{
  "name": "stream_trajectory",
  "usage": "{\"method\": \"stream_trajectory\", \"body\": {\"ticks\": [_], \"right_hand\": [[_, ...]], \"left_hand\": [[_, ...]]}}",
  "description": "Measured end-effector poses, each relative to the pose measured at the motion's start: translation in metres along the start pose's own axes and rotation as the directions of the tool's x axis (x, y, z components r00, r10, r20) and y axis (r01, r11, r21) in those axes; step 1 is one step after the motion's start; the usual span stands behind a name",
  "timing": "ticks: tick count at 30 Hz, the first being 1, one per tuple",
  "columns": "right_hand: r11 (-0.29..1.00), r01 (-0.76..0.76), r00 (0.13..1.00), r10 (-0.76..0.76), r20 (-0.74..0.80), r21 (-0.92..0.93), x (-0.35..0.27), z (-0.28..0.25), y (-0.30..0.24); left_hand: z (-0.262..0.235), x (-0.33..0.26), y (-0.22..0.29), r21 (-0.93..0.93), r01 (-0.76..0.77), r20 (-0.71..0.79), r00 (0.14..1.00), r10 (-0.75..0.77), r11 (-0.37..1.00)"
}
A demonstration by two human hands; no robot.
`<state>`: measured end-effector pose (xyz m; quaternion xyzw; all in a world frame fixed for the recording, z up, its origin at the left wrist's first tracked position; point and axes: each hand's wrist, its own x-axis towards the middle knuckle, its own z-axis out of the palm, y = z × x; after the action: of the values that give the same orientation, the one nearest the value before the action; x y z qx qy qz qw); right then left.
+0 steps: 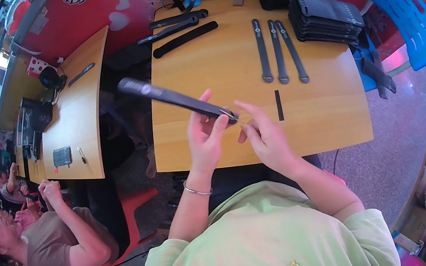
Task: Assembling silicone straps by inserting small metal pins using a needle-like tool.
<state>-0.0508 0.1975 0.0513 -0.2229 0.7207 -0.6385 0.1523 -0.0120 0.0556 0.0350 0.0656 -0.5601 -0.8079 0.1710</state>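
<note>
Black strap is held above the worktop, pointed toward ten o'clock. Dark stacks are piled at one o'clock, a blue chair at two. The strap's near end is pinched by the left hand; the right hand is half curled beside it, its grip unclear.

A matt black strap is crossing over the left edge of a smooth, wood-look table, smooth plastic is forming the blue chair beyond its far-right corner, and a metal bangle is gleaming.
</note>
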Motion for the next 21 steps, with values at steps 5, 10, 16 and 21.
{"method": "stream_trajectory", "body": {"ticks": [5,10,16,21], "right_hand": [[0.997,0.055,0.998,-0.054,0.021,-0.061,0.010,0.001,-0.004],[0.996,0.079,0.994,-0.081,-0.071,-0.028,0.015,0.004,0.011],[0.989,0.072,0.997,-0.070,0.016,-0.130,0.019,-0.007,0.008],[0.996,-0.075,0.987,0.069,0.145,0.039,0.023,-0.016,0.004]], "left_hand": [[0.004,0.005,0.000,-0.134,0.134,0.016,0.991,-0.133,0.982],[0.018,0.002,0.000,0.040,0.043,-0.063,0.997,-0.041,0.998],[-0.006,0.010,-0.001,0.155,0.095,0.086,0.990,-0.110,0.983],[-0.019,0.020,0.012,0.196,0.154,0.281,0.937,-0.206,0.968]]}}
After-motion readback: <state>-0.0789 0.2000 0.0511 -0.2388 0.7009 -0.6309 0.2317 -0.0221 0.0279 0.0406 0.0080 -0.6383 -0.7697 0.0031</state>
